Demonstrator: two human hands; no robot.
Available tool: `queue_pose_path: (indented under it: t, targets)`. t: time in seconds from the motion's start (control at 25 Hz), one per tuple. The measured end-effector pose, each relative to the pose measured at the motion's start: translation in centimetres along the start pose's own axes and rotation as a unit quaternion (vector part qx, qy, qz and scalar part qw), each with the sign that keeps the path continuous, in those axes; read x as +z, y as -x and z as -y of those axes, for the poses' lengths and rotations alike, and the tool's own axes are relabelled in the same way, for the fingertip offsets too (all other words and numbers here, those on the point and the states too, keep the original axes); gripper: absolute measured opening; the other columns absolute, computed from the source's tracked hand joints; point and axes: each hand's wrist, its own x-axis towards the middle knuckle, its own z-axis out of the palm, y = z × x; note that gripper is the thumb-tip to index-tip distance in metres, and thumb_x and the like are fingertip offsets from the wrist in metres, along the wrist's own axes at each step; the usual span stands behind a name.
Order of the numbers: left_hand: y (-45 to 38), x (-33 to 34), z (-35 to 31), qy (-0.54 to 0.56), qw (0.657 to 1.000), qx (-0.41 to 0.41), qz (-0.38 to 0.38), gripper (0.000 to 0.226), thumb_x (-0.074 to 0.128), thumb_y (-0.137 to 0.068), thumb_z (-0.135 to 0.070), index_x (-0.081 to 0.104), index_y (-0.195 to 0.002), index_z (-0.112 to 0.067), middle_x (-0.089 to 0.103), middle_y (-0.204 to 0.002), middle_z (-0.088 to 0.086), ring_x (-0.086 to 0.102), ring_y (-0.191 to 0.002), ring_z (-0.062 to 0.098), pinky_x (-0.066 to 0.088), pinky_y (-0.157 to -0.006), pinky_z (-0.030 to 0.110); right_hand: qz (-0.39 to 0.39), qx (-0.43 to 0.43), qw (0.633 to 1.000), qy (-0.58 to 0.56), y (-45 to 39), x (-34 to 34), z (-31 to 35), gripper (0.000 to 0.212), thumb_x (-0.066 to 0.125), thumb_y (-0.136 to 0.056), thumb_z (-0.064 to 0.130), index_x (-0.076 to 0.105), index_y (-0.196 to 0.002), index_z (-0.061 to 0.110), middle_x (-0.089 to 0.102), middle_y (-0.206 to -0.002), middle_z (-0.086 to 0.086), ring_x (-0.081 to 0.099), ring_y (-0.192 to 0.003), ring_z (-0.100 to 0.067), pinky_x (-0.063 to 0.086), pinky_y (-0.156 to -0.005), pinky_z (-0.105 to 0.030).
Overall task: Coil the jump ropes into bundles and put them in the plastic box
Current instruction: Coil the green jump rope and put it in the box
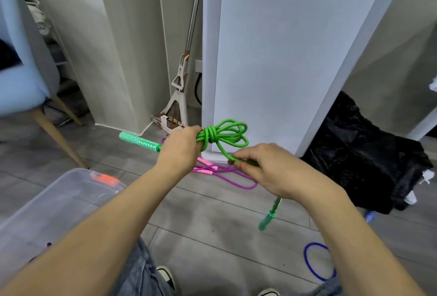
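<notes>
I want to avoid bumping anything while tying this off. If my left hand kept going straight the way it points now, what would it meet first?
The left hand, gripping the coiled green braided jump rope, points up and away. Likely first contact is the white glossy panel just beyond the coil; depth is unclear.

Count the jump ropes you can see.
3, perhaps more hidden: the green jump rope held in both hands, the pink-handled purple rope on the floor beyond them, and a blue rope loop at lower right.
</notes>
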Motion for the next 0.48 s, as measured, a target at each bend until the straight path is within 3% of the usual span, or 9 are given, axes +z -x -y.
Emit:
queue_pose_path:
  t: [0.12,0.24,0.36,0.44,0.48]
  targets:
    - [0.1,-0.4,0.2,-0.041,0.985,0.12,0.118,0.018,0.06,-0.087,-0.013,0.068,-0.101,-0.02,0.068,-0.09,0.009,0.061,-0.09,0.034,0.05,-0.074,0.04,-0.127,-0.045,0.991,-0.007,0.0,-1.1,-0.3,0.016,0.063,-0.095,0.04,0.074,-0.095,0.028,0.069,-0.078,0.01,0.059,-0.072,-0.012,0.048,-0.071,-0.036]
    - [1.9,-0.7,-1.1,0.018,0.941,0.242,0.234,0.021,0.06,-0.083,-0.011,0.068,-0.091,-0.029,0.061,-0.075,-0.004,0.056,-0.073,0.016,0.043,-0.067,0.028,-0.188,-0.019,0.974,-0.125,0.0,-1.9,-1.8,0.008,0.079,-0.084,0.032,0.076,-0.083,0.026,0.07,-0.076,0.007,0.061,-0.068,-0.01,0.048,-0.067,-0.029]
    - [3.3,-1.3,-3.1,0.185,0.902,0.254,0.296,0.038,0.054,-0.083,-0.003,0.063,-0.08,-0.039,0.055,-0.068,-0.002,0.049,-0.063,0.014,0.039,-0.06,0.027,-0.141,0.012,0.933,-0.331,0.2,-1.9,-3.9,0.006,0.082,-0.08,0.015,0.077,-0.079,0.013,0.072,-0.073,-0.004,0.06,-0.066,-0.009,0.048,-0.063,-0.018]
    - [3.4,-1.4,-3.7,0.314,0.871,0.236,0.295,0.032,0.055,-0.085,0.001,0.07,-0.087,-0.027,0.061,-0.075,0.013,0.053,-0.07,0.018,0.042,-0.067,0.03,-0.098,0.02,0.909,-0.404,0.0,-1.5,-4.9,0.008,0.076,-0.083,0.003,0.075,-0.079,0.01,0.068,-0.075,-0.011,0.059,-0.071,-0.015,0.049,-0.061,-0.018]
    - [3.3,-1.3,-3.9,0.369,0.862,0.214,0.275,0.022,0.058,-0.089,0.001,0.071,-0.093,-0.015,0.061,-0.078,0.019,0.053,-0.074,0.016,0.043,-0.071,0.03,-0.092,0.011,0.911,-0.401,-0.3,-1.1,-5.2,0.021,0.07,-0.086,-0.004,0.073,-0.077,0.014,0.063,-0.071,-0.008,0.056,-0.066,-0.012,0.046,-0.056,-0.019]
